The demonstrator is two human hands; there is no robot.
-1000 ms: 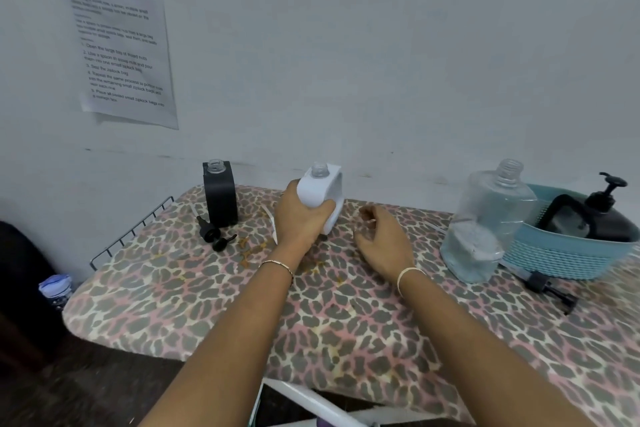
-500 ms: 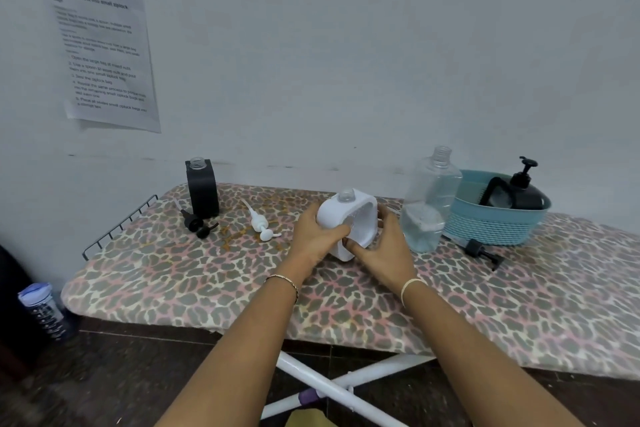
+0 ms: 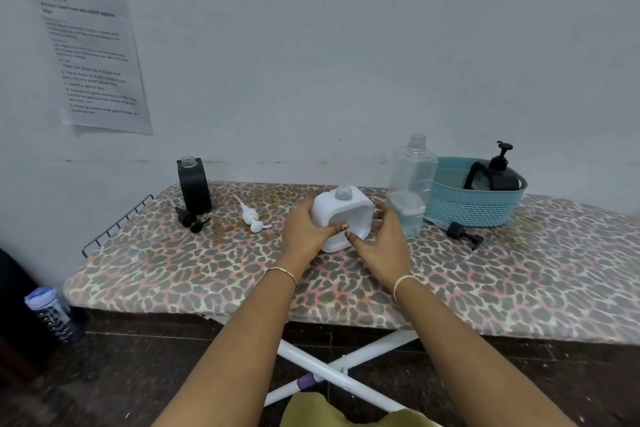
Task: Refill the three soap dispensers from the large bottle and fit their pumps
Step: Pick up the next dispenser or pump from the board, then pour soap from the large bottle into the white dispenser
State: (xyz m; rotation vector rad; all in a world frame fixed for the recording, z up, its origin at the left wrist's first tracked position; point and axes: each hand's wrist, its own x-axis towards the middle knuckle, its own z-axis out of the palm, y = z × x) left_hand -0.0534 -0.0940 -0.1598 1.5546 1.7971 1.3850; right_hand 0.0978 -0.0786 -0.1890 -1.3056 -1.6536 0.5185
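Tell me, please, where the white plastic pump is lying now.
In the head view the white plastic pump lies loose on the leopard-print board, left of centre, between the black square dispenser and the left hand.

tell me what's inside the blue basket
A black dispenser with its pump fitted sits in the blue basket. The basket wall hides its lower part and whatever else may lie on the bottom.

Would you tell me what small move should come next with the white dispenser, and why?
Probably release the right hand and reach for the large bottle beside it: the white dispenser, gripped by both hands, has an open neck and no pump, and the left hand can steady it.
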